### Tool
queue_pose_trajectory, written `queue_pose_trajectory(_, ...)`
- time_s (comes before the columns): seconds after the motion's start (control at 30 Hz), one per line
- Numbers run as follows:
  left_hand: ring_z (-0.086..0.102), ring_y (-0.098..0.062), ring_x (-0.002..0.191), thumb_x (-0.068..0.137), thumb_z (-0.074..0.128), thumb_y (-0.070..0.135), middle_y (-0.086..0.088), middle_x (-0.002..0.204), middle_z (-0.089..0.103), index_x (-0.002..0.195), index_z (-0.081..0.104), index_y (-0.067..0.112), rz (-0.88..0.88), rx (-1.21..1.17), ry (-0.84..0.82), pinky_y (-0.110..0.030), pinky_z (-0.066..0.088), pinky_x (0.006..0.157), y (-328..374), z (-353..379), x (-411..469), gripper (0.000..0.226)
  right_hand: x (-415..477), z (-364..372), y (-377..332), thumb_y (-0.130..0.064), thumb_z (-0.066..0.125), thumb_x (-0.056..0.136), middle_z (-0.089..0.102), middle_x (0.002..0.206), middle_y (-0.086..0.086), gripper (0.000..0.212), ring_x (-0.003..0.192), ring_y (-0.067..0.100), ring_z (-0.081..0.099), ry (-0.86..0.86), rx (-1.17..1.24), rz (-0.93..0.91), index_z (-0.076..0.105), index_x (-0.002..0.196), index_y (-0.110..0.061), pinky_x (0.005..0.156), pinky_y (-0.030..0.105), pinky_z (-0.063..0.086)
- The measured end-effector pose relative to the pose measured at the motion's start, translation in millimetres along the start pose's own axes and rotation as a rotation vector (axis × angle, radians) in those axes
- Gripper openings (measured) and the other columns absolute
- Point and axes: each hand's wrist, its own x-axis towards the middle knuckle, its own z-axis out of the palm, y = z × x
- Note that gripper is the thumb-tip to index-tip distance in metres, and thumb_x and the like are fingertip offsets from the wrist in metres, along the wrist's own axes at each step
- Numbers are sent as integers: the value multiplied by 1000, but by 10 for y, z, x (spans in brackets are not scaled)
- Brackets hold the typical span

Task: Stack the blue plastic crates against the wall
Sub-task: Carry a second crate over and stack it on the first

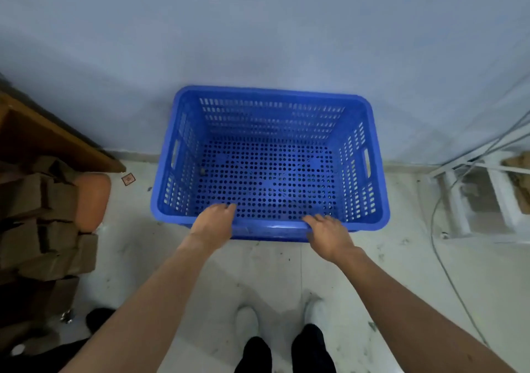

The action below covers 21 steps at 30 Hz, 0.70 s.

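Note:
A blue plastic crate (269, 97) with perforated walls and floor stands with its far side against the pale wall (258, 28). It is empty and its open top faces me. My left hand (213, 225) rests over the near rim, fingers curled over the edge. My right hand (327, 233) lies on the same rim further right, fingers bent over it. Whether another crate sits under this one is hidden.
Brown cardboard boxes (46, 229) pile up at the left beside an orange seat cushion (91, 197) and a wooden board (57, 140). A white frame (481, 197) and grey cables (447, 269) lie at the right. My shoes (281, 324) stand on the tiled floor.

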Motion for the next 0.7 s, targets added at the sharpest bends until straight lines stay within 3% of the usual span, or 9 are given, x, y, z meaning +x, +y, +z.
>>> queue_pose_trajectory(0.1, 58, -31, 110, 99, 41, 7, -13, 123, 60, 136, 48, 9, 11, 63, -36, -38, 45, 95, -20, 256, 71, 38, 109, 258, -95, -28, 44, 96, 58, 123, 3, 36, 114, 27, 51, 157, 21, 92, 51, 131, -21, 105, 39, 32)
queue_pose_trajectory(0.27, 59, -32, 96, 101, 40, 10, -13, 111, 67, 132, 54, 5, 180, -28, 202, -39, 42, 93, -100, 450, 52, 35, 235, 375, -348, -19, 50, 91, 56, 113, 6, 30, 104, 29, 50, 275, 26, 19, 56, 121, -16, 102, 41, 31)
queue_pose_trajectory(0.33, 62, -34, 95, 103, 42, 15, -13, 113, 69, 136, 55, 6, 218, 10, 261, -42, 46, 93, -193, 491, 22, 36, 227, 348, -319, -16, 51, 91, 53, 115, 8, 31, 104, 31, 48, 268, -36, 0, 52, 122, -15, 104, 42, 30)
queue_pose_trajectory(0.43, 57, -30, 116, 107, 28, 31, -6, 131, 60, 151, 37, 19, 155, 63, 139, -40, 39, 105, -198, 481, 31, 47, 191, 282, -246, -12, 57, 91, 50, 123, 9, 41, 114, 35, 46, 195, -108, 4, 45, 129, -15, 116, 50, 19)
queue_pose_trajectory(0.5, 55, -27, 118, 107, 27, 32, -4, 131, 59, 153, 33, 22, 165, 97, 143, -38, 40, 104, -156, 476, 68, 47, 197, 201, -255, -11, 61, 89, 49, 126, 9, 48, 116, 37, 47, 142, -123, 7, 41, 132, -16, 118, 54, 15)
queue_pose_trajectory(0.57, 58, -24, 113, 107, 29, 32, -2, 128, 61, 152, 33, 22, 188, 140, 172, -36, 45, 98, -137, 450, 103, 47, 184, 155, -235, -8, 62, 87, 48, 128, 10, 53, 113, 37, 50, 115, -141, -10, 39, 134, -16, 114, 54, 23)
queue_pose_trajectory(0.7, 60, -21, 103, 106, 27, 34, 2, 122, 62, 148, 34, 25, 226, 194, 169, -33, 53, 83, -127, 462, 97, 43, 132, 173, -129, -1, 59, 84, 50, 123, 11, 49, 99, 35, 56, 174, -200, -64, 43, 128, -13, 91, 47, 40)
